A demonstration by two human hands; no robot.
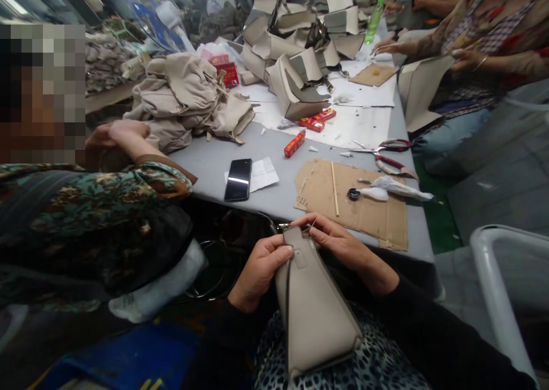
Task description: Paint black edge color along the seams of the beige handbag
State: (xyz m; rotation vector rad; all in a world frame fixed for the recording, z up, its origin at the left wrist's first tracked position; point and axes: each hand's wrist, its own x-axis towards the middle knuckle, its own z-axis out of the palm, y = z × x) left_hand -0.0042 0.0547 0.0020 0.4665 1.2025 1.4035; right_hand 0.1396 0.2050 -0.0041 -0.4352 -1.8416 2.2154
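A beige handbag with dark edges rests on my lap, its narrow top end toward the table. My left hand grips that end from the left, thumb pressed on the flap near a small hole. At the right side of the same end, my right hand has its thumb and fingers pinched together around a thin needle. Its fingers also touch the bag's edge. A small metal fitting shows at the top of the bag, between the hands. Any thread is too fine to make out.
On the table lie brown cardboard with a wooden stick and a black-capped bottle, scissors, a phone and red boxes. Bag pieces pile up behind. Co-workers sit at left and right. A white chair frame stands right.
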